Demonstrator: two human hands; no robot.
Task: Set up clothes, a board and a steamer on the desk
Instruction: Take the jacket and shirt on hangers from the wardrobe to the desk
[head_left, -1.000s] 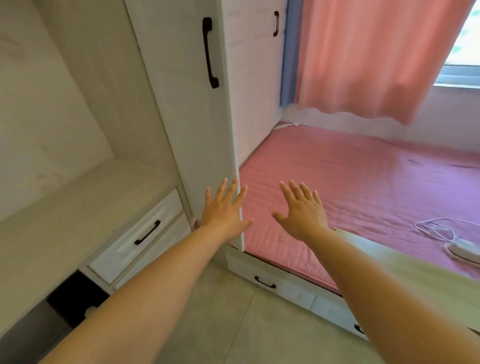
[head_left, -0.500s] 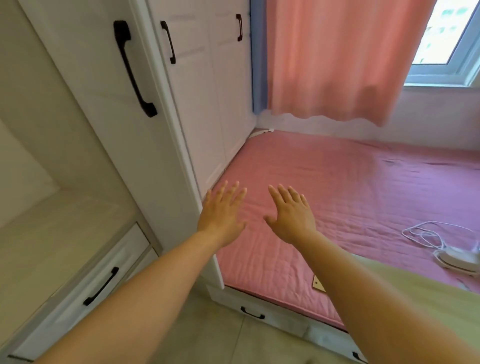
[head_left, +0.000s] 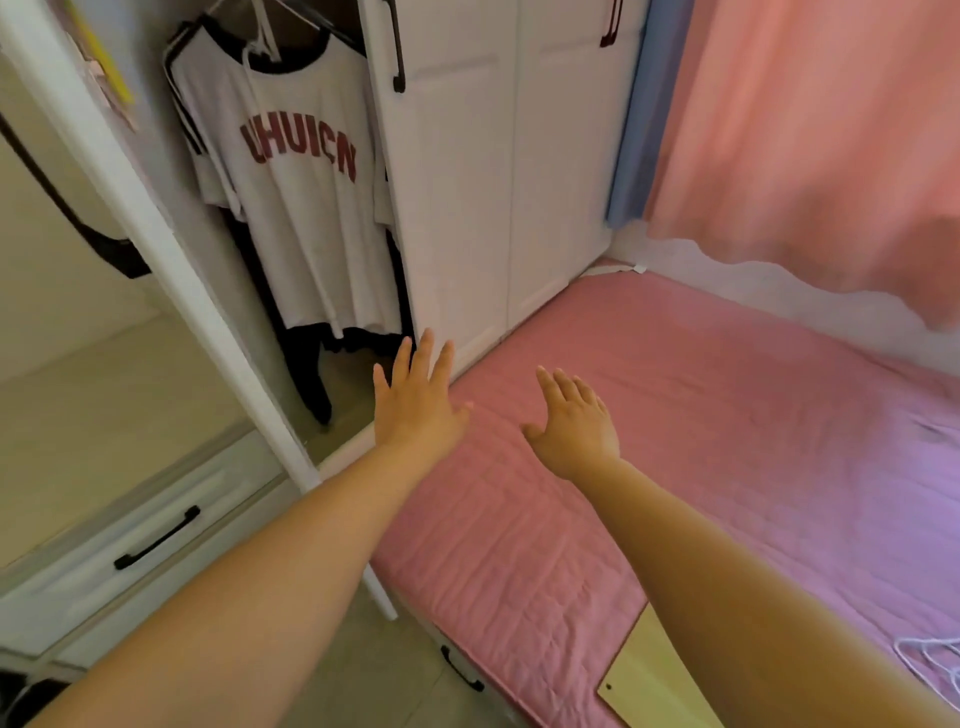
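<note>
white cloth T-shirt (head_left: 301, 208), quilted pink cloth mattress (head_left: 675, 441), matt white wardrobe doors (head_left: 467, 208)

White T-shirt (head_left: 306, 208) with red lettering, hanging upright inside open wardrobe (head_left: 447, 182)

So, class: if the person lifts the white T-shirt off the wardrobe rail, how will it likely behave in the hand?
The white T-shirt will probably be floppy: its fabric hangs in soft folds below the hanger. It looks thin, so likely light. Lifted by the hanger it may swing; pulled at the hem, it could slip off.
</note>
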